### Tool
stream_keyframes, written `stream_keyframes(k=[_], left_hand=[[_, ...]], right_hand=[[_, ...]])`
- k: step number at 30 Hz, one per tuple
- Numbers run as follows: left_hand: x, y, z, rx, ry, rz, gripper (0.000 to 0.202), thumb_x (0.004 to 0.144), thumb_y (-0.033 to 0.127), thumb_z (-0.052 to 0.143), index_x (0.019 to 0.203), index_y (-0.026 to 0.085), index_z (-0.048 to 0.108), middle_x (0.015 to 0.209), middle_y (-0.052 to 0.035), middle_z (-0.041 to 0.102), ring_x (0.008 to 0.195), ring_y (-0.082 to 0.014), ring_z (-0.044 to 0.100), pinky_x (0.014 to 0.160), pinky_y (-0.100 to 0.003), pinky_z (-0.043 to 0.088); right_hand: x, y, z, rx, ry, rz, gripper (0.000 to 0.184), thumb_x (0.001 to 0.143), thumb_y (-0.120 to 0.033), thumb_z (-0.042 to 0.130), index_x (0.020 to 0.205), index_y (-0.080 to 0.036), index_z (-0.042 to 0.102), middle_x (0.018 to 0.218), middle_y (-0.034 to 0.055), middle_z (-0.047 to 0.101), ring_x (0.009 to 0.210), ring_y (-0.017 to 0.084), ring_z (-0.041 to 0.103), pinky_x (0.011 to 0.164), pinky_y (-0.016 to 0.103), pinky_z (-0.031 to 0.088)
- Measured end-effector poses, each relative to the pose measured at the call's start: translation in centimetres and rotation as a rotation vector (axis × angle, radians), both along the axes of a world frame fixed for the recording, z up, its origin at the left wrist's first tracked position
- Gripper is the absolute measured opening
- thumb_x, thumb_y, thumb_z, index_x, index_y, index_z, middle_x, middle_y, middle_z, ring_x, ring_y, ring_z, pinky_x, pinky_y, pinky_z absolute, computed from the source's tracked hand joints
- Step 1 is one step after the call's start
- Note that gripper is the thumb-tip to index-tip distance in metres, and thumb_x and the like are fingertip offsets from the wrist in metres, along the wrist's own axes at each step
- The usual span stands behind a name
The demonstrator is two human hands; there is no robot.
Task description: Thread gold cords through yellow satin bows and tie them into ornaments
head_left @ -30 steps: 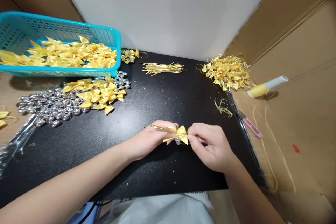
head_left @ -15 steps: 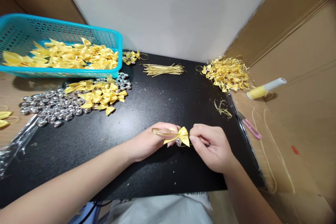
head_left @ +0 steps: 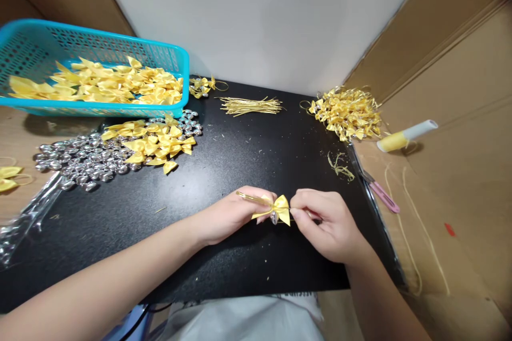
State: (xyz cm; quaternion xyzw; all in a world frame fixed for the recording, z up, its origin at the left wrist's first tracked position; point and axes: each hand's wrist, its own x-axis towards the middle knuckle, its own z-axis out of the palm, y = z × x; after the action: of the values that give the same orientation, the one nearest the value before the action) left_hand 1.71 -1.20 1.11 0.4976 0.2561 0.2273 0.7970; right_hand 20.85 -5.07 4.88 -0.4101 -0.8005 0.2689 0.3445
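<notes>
Above the front part of the black tabletop, my left hand (head_left: 236,214) pinches a yellow ribbon bow (head_left: 282,209) by its left side. A silver bead (head_left: 274,217) sits against the middle of the bow. Over my left thumb sticks out a loop of gold cord (head_left: 252,198), passing toward the bow's knot. My right hand (head_left: 326,224) is closed just right of the bow, with thumb and forefinger pinching the cord end that comes from the knot. The rest of the cord between my right fingers is hidden.
A turquoise basket (head_left: 120,45) of yellow bows stands back left, with silver beads (head_left: 80,157) and loose bows (head_left: 160,144) before it. Gold cords (head_left: 252,106) lie at the back. Finished-looking bows (head_left: 348,112) are heaped right, near cord scraps (head_left: 340,166), pink-handled scissors (head_left: 384,197) and a tube (head_left: 408,135).
The gold cord loop over my left thumb has narrowed and drawn slightly toward the bow. Both hands keep their grips; the whole view has shifted slightly.
</notes>
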Motion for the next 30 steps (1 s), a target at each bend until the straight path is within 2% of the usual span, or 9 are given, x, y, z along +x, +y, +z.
stream_keyframes(k=[5, 10, 15, 20, 27, 30], left_hand=[[-0.1, 0.1, 0.0, 0.040, 0.045, -0.054, 0.038, 0.082, 0.042, 0.056, 0.055, 0.017, 0.043, 0.061, 0.0020, 0.045, 0.059, -0.0114, 0.036, 0.056, -0.026, 0.028], [-0.1, 0.1, 0.0, 0.026, 0.004, -0.042, 0.034, 0.079, 0.036, 0.057, 0.054, 0.017, 0.044, 0.061, 0.0019, 0.046, 0.060, -0.0116, 0.038, 0.058, -0.026, 0.028], [-0.1, -0.1, -0.2, -0.031, -0.036, -0.025, 0.026, 0.076, 0.028, 0.058, 0.054, 0.017, 0.047, 0.063, 0.0011, 0.049, 0.062, -0.0123, 0.041, 0.060, -0.027, 0.029], [0.0, -0.2, 0.0, -0.029, -0.060, -0.019, 0.023, 0.074, 0.025, 0.057, 0.055, 0.016, 0.048, 0.059, 0.0025, 0.046, 0.061, -0.0118, 0.038, 0.061, -0.027, 0.028], [0.1, -0.3, 0.1, 0.038, -0.021, -0.027, 0.028, 0.082, 0.031, 0.057, 0.059, 0.016, 0.051, 0.064, 0.0006, 0.050, 0.066, -0.0129, 0.044, 0.066, -0.027, 0.032], [0.0, -0.3, 0.1, 0.072, -0.005, -0.015, 0.028, 0.083, 0.030, 0.056, 0.060, 0.016, 0.051, 0.064, 0.0012, 0.050, 0.066, -0.0121, 0.044, 0.067, -0.026, 0.033]], right_hand=[[0.4, 0.4, 1.2, -0.038, -0.102, 0.062, 0.022, 0.082, -0.008, 0.046, 0.063, -0.019, 0.046, 0.055, -0.0056, 0.038, 0.049, 0.007, 0.036, 0.047, 0.020, 0.029], [0.4, 0.6, 1.4, -0.038, -0.099, 0.069, 0.023, 0.083, -0.007, 0.046, 0.063, -0.019, 0.044, 0.055, -0.0056, 0.037, 0.049, 0.007, 0.035, 0.048, 0.020, 0.029], [-0.3, 0.3, 0.6, -0.032, -0.004, 0.050, 0.022, 0.084, -0.008, 0.047, 0.065, -0.018, 0.048, 0.056, -0.0054, 0.042, 0.049, 0.006, 0.038, 0.047, 0.020, 0.030], [-1.0, -0.4, -0.5, -0.070, 0.115, -0.006, 0.019, 0.087, -0.011, 0.048, 0.070, -0.017, 0.055, 0.057, -0.0051, 0.046, 0.047, 0.006, 0.037, 0.046, 0.019, 0.030], [-1.1, -1.4, -2.4, -0.245, 0.300, -0.112, 0.020, 0.093, -0.023, 0.050, 0.077, -0.018, 0.060, 0.064, -0.0017, 0.057, 0.057, 0.010, 0.051, 0.055, 0.023, 0.039], [-1.5, -1.4, -2.9, -0.263, 0.355, -0.133, 0.022, 0.094, -0.024, 0.051, 0.075, -0.019, 0.061, 0.066, -0.0013, 0.057, 0.061, 0.011, 0.052, 0.059, 0.024, 0.041]])
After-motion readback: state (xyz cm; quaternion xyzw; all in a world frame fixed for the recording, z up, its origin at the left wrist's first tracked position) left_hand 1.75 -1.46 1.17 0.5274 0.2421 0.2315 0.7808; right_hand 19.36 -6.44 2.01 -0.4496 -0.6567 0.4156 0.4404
